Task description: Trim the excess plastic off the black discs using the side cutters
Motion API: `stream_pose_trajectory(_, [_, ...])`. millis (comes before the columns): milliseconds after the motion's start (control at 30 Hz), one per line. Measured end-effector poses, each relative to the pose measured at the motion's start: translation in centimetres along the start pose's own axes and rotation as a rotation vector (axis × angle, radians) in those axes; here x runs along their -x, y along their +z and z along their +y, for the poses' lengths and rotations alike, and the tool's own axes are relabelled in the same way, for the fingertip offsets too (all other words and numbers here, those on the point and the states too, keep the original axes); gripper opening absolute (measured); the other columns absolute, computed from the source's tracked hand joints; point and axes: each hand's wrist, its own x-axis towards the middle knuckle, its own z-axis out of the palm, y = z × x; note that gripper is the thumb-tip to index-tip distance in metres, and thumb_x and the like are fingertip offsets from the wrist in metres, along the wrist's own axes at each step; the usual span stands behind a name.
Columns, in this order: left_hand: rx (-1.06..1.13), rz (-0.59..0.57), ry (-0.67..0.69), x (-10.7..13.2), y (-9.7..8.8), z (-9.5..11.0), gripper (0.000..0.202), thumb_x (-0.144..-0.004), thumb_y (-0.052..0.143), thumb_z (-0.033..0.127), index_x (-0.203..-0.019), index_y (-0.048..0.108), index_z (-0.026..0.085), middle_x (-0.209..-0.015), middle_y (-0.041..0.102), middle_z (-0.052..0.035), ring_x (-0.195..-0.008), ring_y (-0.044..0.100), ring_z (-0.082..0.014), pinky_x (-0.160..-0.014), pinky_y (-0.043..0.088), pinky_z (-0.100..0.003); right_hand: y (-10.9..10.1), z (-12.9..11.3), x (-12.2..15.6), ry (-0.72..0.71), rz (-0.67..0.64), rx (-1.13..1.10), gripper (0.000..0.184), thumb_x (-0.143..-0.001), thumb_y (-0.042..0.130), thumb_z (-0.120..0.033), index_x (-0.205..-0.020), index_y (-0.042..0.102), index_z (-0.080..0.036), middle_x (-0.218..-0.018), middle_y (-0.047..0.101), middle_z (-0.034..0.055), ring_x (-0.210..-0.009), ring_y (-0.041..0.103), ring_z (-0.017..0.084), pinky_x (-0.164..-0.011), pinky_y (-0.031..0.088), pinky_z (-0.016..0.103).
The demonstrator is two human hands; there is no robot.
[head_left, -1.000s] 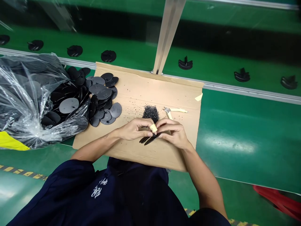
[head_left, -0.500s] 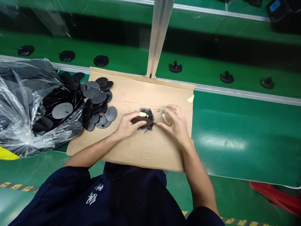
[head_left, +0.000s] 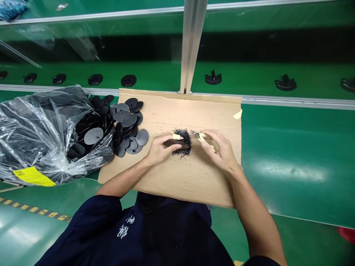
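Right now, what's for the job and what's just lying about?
For the job, it seems:
black disc, in the left hand
pliers, in the right hand
cardboard underneath
disc pile

Probably just lying about:
black crumbs
pale scrap
blue bundle

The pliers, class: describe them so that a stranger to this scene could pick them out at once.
Find the cardboard sheet on the green bench, then the heap of tiny black bits on it. Just right of the heap, in the right hand, are the pliers. Their silvery head and pale yellow handles set them apart from the black bits and discs.
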Motion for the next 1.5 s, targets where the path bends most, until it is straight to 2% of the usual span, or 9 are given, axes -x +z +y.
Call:
stream_pose_trajectory(167, [-0.002,-0.019,0.013,0.0,0.0,-0.1,0.027,-0.087,0.078,0.041,-0.098,0.079,0.016,-0.093,0.08,-0.0075,-0.087,0.075,-0.0168,-0.081,0.06,-0.028,0.5,-0.9,0.3,-0.077,-0.049,-0.057,0.035,-0.097,0.063,-0.036,-0.129,0.066,-0.025,-0.115,0.073,0.0108,-0.101,0.069,0.025,-0.089,0.058,0.044])
stream_pose_trajectory(467, [0.016,-0.013,0.04,0.2,0.0,-0.4,0.024,-0.086,0.081,0.037,-0.1,0.08,0.018,-0.094,0.08,-0.0061,-0.089,0.074,-0.0163,-0.082,0.058,-0.028,0.6,-0.6,0.5,-0.134,0.014,0.035,0.036,-0.092,0.071,-0.033,-0.127,0.07,-0.025,-0.109,0.075,0.0108,-0.094,0.071,0.026,-0.081,0.06,0.042])
stream_pose_trajectory(700, [0.023,-0.042,0.068,0.2,0.0,-0.4,0.023,-0.086,0.08,0.036,-0.101,0.08,0.019,-0.095,0.081,-0.0072,-0.09,0.075,-0.0171,-0.083,0.06,-0.029,0.4,-0.5,0.6,-0.132,-0.01,-0.029,0.034,-0.092,0.072,-0.032,-0.125,0.072,-0.026,-0.108,0.075,0.0101,-0.095,0.073,0.024,-0.079,0.062,0.039])
stream_pose_trajectory(933, [-0.005,-0.037,0.105,0.2,0.1,-0.5,0.023,-0.087,0.08,0.037,-0.099,0.08,0.018,-0.093,0.081,-0.0076,-0.085,0.076,-0.0169,-0.08,0.061,-0.03,0.3,-0.5,0.7,-0.141,0.001,0.005,0.031,-0.09,0.076,-0.031,-0.121,0.075,-0.027,-0.108,0.078,0.0093,-0.094,0.074,0.025,-0.079,0.063,0.04])
stream_pose_trajectory(1100, [-0.017,-0.065,0.154,0.2,0.0,-0.3,0.018,-0.088,0.079,0.032,-0.099,0.079,0.017,-0.092,0.08,-0.0067,-0.085,0.074,-0.0159,-0.08,0.06,-0.029,0.4,-1.3,0.6,-0.091,-0.03,-0.079,0.027,-0.094,0.072,-0.031,-0.12,0.075,-0.024,-0.107,0.078,0.0078,-0.09,0.075,0.021,-0.077,0.062,0.035])
stream_pose_trajectory(1267, [-0.137,-0.06,0.177,0.3,-0.1,0.2,0.025,-0.091,0.075,0.033,-0.111,0.075,0.017,-0.092,0.077,-0.0055,-0.081,0.07,-0.0138,-0.075,0.057,-0.026,0.5,-1.0,0.3,-0.07,0.015,-0.053,0.027,-0.094,0.071,-0.03,-0.119,0.074,-0.021,-0.104,0.077,0.0091,-0.086,0.073,0.02,-0.077,0.061,0.035])
stream_pose_trajectory(1400, [-0.282,-0.141,0.277,0.2,-0.2,0.2,0.021,-0.095,0.069,0.027,-0.114,0.074,0.018,-0.095,0.076,-0.0063,-0.084,0.067,-0.0148,-0.076,0.055,-0.028,0.4,-0.3,0.2,-0.146,-0.015,0.093,0.028,-0.093,0.071,-0.033,-0.118,0.074,-0.021,-0.102,0.076,0.0097,-0.09,0.071,0.024,-0.077,0.059,0.039])
stream_pose_trajectory(1500, [-0.429,-0.193,0.327,0.1,-0.4,-0.1,0.019,-0.096,0.067,0.028,-0.111,0.074,0.019,-0.096,0.076,-0.0075,-0.087,0.066,-0.0178,-0.079,0.053,-0.033,0.4,-0.2,0.3,-0.142,-0.049,0.119,0.027,-0.093,0.07,-0.034,-0.118,0.074,-0.023,-0.103,0.077,0.0084,-0.091,0.071,0.024,-0.079,0.058,0.04])
